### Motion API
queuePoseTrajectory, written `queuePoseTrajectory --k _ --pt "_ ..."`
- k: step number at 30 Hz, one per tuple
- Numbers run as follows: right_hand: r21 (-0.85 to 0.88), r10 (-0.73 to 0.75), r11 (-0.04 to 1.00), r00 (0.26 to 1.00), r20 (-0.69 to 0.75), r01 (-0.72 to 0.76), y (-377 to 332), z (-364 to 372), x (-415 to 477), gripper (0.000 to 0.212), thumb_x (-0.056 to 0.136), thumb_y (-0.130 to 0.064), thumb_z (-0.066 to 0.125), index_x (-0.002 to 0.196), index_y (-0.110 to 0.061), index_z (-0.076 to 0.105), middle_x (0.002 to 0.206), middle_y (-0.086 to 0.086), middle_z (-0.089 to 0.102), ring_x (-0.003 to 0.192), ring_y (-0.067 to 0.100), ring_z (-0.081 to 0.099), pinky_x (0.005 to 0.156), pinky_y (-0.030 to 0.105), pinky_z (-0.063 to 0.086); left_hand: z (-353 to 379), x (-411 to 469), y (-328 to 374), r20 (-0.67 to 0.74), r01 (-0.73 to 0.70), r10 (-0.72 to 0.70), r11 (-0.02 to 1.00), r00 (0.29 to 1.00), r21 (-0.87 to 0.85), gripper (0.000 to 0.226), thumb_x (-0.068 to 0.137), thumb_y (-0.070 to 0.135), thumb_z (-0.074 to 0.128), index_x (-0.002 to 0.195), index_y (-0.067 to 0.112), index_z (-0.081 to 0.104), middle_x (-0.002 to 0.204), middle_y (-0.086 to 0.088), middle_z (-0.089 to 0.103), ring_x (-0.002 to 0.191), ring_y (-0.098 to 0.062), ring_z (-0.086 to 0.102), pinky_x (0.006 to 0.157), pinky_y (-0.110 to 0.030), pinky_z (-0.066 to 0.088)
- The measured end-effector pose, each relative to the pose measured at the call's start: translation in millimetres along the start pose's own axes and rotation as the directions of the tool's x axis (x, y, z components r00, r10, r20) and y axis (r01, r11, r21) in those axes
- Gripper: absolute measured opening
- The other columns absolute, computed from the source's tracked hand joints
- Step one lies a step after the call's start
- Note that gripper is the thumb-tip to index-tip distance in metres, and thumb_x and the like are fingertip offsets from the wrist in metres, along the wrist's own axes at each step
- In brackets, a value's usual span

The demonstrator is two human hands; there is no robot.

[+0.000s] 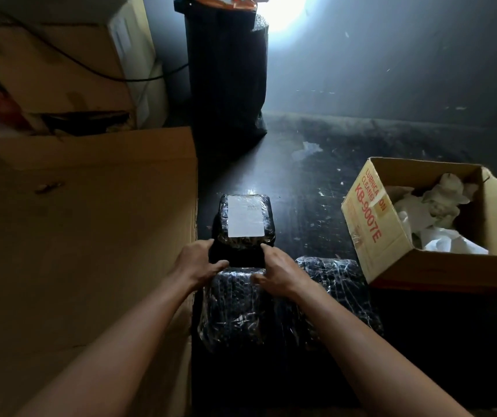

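Two wrapped parcels [235, 308] lie near, seemingly done, while the left hand [199, 261] and right hand [280, 269] grip the far, labelled parcel [245, 218] by its near end, placement apparently unfinished.

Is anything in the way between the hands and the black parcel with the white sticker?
Nothing visible. The left hand and right hand hold the labelled parcel by its near corners.

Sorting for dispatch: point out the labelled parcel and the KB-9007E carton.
labelled parcel [245, 216], head view, on its white label.
KB-9007E carton [370, 236], head view, on its printed side wall.
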State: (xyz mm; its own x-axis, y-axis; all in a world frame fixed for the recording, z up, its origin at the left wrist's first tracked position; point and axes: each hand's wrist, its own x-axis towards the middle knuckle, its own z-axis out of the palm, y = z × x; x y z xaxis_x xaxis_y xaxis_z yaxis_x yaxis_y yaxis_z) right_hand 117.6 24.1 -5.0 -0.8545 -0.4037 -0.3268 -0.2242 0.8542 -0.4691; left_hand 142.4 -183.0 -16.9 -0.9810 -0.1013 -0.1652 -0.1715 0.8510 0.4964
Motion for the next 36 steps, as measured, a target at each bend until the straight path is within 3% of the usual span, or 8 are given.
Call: queuePoseTrajectory --k 3,9,13,15,19,23,30,36 --pt "-0.047 0.022 0.999 0.999 -0.024 -0.023 2 -18 30 0.050 0.088 -0.036 0.068 0.125 -0.009 0.048 0.127 0.013 0.057 0.113 0.033 0.058 0.094 0.044 0.050 -11 32 6 0.009 -0.016 0.016 0.998 1.000 0.052 0.078 0.078 0.049 0.076 0.140 0.009 0.049 0.136 -0.011 0.058 0.125 -0.025 0.054 0.102 -0.034 0.045" --pt "-0.089 0.024 0.996 0.999 -0.023 -0.026 7 -48 92 0.052 0.089 -0.033 0.067 0.128 -0.003 0.050 0.131 0.018 0.055 0.121 0.037 0.054 0.099 0.045 0.047 -16 94 8 0.078 -0.071 0.063 0.991 0.995 0.112 0.075 0.070 0.053 0.080 0.128 0.012 0.055 0.121 -0.009 0.062 0.110 -0.024 0.058 0.089 -0.031 0.047" --pt "-0.125 0.042 0.991 0.999 0.004 -0.041 11 -53 135 0.034 0.089 -0.032 0.066 0.108 -0.008 0.051 0.120 0.018 0.056 0.107 0.036 0.057 0.080 0.037 0.044 -7 122 2 0.127 -0.069 0.068 0.998 0.990 0.003 0.082 0.064 0.048 0.087 0.132 0.017 0.052 0.127 -0.007 0.061 0.115 -0.022 0.057 0.090 -0.026 0.043" --pt "-0.136 0.047 0.990 0.999 0.012 -0.045 14 -53 154 0.029 0.090 -0.031 0.064 0.102 -0.009 0.049 0.118 0.017 0.055 0.104 0.035 0.056 0.076 0.035 0.040 0 130 0 0.149 -0.065 0.075 0.995 0.986 -0.072 0.100 0.061 0.046 0.089 0.143 0.015 0.042 0.142 -0.006 0.051 0.129 -0.022 0.049 0.103 -0.026 0.038" --pt "-0.131 0.041 0.990 0.999 -0.010 -0.042 21 -48 182 0.031 0.095 -0.027 0.056 0.117 -0.006 0.051 0.124 0.015 0.048 0.113 0.035 0.052 0.084 0.040 0.043 20 134 -12 0.186 -0.012 0.040 0.989 0.982 -0.147 0.139 0.048 0.057 0.090 0.156 0.012 0.014 0.162 0.000 0.018 0.148 -0.018 0.021 0.115 -0.024 0.020" --pt "-0.131 0.020 0.991 0.999 -0.029 -0.023 31 -39 202 0.026 0.096 -0.027 0.055 0.114 -0.008 0.051 0.127 0.014 0.045 0.114 0.033 0.046 0.091 0.047 0.048 42 136 -18 0.191 0.069 -0.031 0.979 0.981 -0.192 0.156 0.044 0.058 0.091 0.155 0.016 -0.010 0.163 0.000 -0.009 0.150 -0.015 0.006 0.119 -0.030 0.015" --pt "-0.109 -0.043 0.994 0.988 -0.150 0.026 45 -34 231 0.014 0.095 -0.014 0.049 0.107 -0.007 0.052 0.122 0.013 0.053 0.112 0.033 0.045 0.080 0.037 0.038 60 133 -23 0.114 0.079 -0.046 0.947 0.992 -0.310 0.148 0.053 0.055 0.088 0.154 0.024 -0.016 0.164 0.006 -0.002 0.150 -0.015 0.011 0.118 -0.034 0.021" --pt "0.057 0.027 0.998 0.951 -0.308 -0.010 53 -30 243 0.014 0.087 -0.021 0.064 0.075 -0.015 0.068 0.093 0.001 0.064 0.085 0.024 0.060 0.061 0.031 0.042 63 137 -22 0.089 0.106 -0.078 0.917 0.993 -0.384 0.147 0.050 0.055 0.090 0.156 0.025 -0.009 0.164 0.005 0.007 0.148 -0.016 0.018 0.115 -0.029 0.019"
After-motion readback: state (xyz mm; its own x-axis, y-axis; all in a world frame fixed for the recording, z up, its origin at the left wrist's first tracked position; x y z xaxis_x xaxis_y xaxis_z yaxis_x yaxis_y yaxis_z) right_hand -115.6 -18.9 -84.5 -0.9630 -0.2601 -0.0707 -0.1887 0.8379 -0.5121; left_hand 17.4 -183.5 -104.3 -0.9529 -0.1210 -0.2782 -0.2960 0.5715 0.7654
